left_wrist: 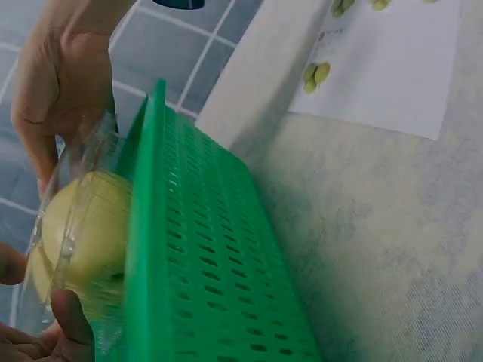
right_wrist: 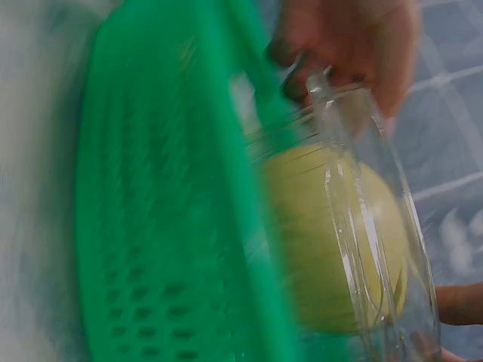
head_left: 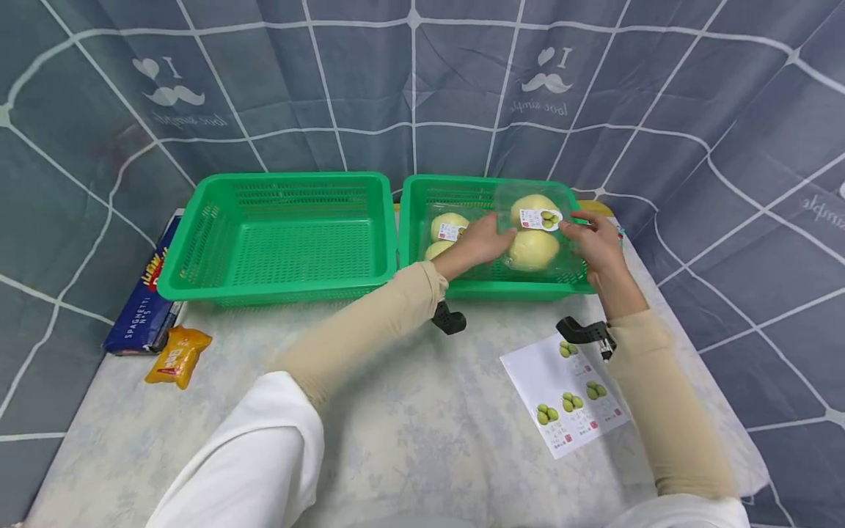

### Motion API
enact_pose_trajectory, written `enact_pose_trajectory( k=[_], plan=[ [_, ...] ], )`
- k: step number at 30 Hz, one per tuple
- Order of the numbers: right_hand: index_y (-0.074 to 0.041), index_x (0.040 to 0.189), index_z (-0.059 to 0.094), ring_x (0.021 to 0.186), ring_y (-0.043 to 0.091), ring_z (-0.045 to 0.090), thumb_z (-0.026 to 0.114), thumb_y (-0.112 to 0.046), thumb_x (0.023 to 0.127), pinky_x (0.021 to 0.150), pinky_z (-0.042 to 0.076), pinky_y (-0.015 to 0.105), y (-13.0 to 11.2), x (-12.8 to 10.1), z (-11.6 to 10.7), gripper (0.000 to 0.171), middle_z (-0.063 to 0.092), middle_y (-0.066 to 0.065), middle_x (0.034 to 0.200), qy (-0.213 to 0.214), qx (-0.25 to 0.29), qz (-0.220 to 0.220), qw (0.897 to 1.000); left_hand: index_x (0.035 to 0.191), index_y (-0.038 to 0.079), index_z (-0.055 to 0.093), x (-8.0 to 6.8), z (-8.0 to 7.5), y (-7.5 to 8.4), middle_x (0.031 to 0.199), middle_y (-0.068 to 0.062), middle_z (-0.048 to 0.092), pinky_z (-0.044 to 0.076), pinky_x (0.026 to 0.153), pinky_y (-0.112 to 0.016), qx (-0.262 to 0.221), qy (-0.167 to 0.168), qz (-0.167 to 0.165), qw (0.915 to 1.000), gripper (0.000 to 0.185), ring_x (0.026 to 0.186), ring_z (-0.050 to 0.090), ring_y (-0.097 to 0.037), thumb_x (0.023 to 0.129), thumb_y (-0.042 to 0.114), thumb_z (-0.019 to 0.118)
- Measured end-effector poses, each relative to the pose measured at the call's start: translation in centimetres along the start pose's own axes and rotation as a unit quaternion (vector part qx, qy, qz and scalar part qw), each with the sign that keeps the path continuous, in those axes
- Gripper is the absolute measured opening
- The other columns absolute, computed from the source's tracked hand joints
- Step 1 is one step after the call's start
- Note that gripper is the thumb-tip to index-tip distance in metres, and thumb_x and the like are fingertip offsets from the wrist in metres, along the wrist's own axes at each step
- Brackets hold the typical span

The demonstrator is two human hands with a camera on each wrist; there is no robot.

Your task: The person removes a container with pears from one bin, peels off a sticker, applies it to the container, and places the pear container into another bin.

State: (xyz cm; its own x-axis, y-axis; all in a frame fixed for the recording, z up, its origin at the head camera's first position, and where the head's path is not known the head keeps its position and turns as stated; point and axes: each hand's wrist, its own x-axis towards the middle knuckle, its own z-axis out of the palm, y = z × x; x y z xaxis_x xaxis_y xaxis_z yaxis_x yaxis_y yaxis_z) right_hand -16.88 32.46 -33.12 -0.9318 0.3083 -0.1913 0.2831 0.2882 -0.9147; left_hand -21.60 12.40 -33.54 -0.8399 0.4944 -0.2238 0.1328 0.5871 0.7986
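Clear plastic clamshell box point(head_left: 533, 233) with two pale yellow-green round fruits inside is held between both hands over the right-hand green slotted plastic basket point(head_left: 414, 220), which stands at the far edge of the table point(head_left: 409, 411) covered in a pale mottled cloth. The left hand point(head_left: 480, 242) grips the box's left side with curled fingers, and the right hand point(head_left: 597, 242) pinches its right edge; a small white label with a fruit picture sits on the box's lid. In the wrist views the box is just above the basket's near wall, its lower part behind that wall. A second clear box of the same fruit point(head_left: 445, 235) lies in that basket, just left of the held one, behind the left hand. An empty-looking twin green basket point(head_left: 277, 238) stands touching it on the left. Near the table's right edge lies a white sheet of fruit stickers point(head_left: 568, 396). At the left edge lie a blue spaghetti packet point(head_left: 141, 301) and a small orange snack pouch point(head_left: 178, 356).
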Motion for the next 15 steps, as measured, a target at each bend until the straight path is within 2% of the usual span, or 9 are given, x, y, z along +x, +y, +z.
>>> enact_pose_trajectory(
  k=[2, 4, 5, 8, 10, 12, 14, 15],
  plan=[
    [-0.003, 0.155, 0.033, 0.106, 0.014, 0.047, 0.051, -0.027, 0.104, 0.097, 0.043, 0.037, 0.5, 1.1, 0.6, 0.059, 0.046, 0.003, 0.124, -0.004, -0.042, 0.011, 0.999, 0.13, -0.002, 0.054, 1.2, 0.7, -0.4, 0.051, 0.002, 0.042, 0.039, 0.049, -0.025, 0.02, -0.014, -0.025, 0.9994, 0.046, 0.042, 0.04, -0.012, 0.108, 0.036, 0.041],
    [-0.001, 0.156, 0.029, 0.122, 0.025, 0.048, 0.047, -0.023, 0.105, 0.105, 0.043, 0.043, 1.1, 1.8, 1.1, 0.058, 0.043, 0.017, 0.141, -0.021, -0.074, 0.02, 0.997, 0.098, 0.003, 0.06, 1.9, 1.3, -0.5, 0.05, 0.002, 0.04, 0.037, 0.047, -0.025, 0.044, -0.02, -0.033, 0.9983, 0.038, 0.044, 0.043, -0.013, 0.109, 0.035, 0.041],
    [0.0, 0.157, 0.027, 0.129, 0.032, 0.045, 0.045, -0.021, 0.106, 0.108, 0.041, 0.047, 1.3, 2.0, 1.3, 0.058, 0.039, 0.023, 0.148, -0.029, -0.087, 0.021, 0.996, 0.085, 0.007, 0.057, 2.1, 1.6, -0.6, 0.05, 0.002, 0.04, 0.035, 0.046, -0.024, 0.059, -0.026, -0.033, 0.9974, 0.04, 0.045, 0.044, -0.013, 0.108, 0.034, 0.041],
    [0.002, 0.158, 0.022, 0.145, 0.047, 0.031, 0.044, -0.015, 0.105, 0.116, 0.035, 0.058, 1.8, 2.5, 1.7, 0.06, 0.023, 0.032, 0.16, -0.06, -0.14, 0.019, 0.988, 0.067, 0.013, 0.046, 2.2, 2.4, -0.2, 0.05, 0.003, 0.037, 0.034, 0.045, -0.021, 0.104, -0.041, -0.018, 0.9936, 0.043, 0.044, 0.039, -0.011, 0.107, 0.029, 0.043],
    [0.002, 0.159, 0.021, 0.149, 0.049, 0.025, 0.046, -0.015, 0.104, 0.118, 0.032, 0.06, 2.0, 2.6, 1.8, 0.062, 0.019, 0.031, 0.162, -0.074, -0.179, 0.017, 0.981, 0.065, 0.014, 0.045, 2.0, 2.8, 0.1, 0.053, 0.003, 0.037, 0.033, 0.045, -0.021, 0.131, -0.047, -0.001, 0.9903, 0.042, 0.045, 0.036, -0.01, 0.106, 0.025, 0.044],
    [0.002, 0.158, 0.021, 0.149, 0.049, 0.023, 0.047, -0.016, 0.104, 0.119, 0.031, 0.061, 2.3, 2.6, 1.8, 0.063, 0.019, 0.031, 0.163, -0.083, -0.224, 0.007, 0.971, 0.072, 0.012, 0.049, 1.6, 3.0, 0.4, 0.061, 0.0, 0.04, 0.034, 0.049, -0.022, 0.156, -0.06, 0.011, 0.9859, 0.035, 0.05, 0.036, -0.012, 0.105, 0.023, 0.045],
    [0.005, 0.157, 0.023, 0.149, 0.05, 0.023, 0.047, -0.017, 0.104, 0.119, 0.029, 0.062, 2.5, 2.4, 1.7, 0.062, 0.022, 0.032, 0.161, -0.081, -0.259, -0.013, 0.962, 0.086, 0.007, 0.057, 1.0, 3.2, 0.4, 0.075, -0.004, 0.052, 0.041, 0.058, -0.025, 0.171, -0.073, 0.033, 0.982, 0.028, 0.062, 0.047, -0.015, 0.105, 0.024, 0.045],
    [0.008, 0.155, 0.025, 0.148, 0.051, 0.024, 0.047, -0.017, 0.104, 0.119, 0.028, 0.063, 2.8, 2.2, 1.6, 0.061, 0.025, 0.034, 0.16, -0.08, -0.278, -0.032, 0.957, 0.101, 0.004, 0.061, 0.7, 3.3, 0.3, 0.088, -0.007, 0.06, 0.047, 0.068, -0.025, 0.175, -0.081, 0.043, 0.9803, 0.028, 0.075, 0.057, -0.017, 0.105, 0.026, 0.045]
  ],
)
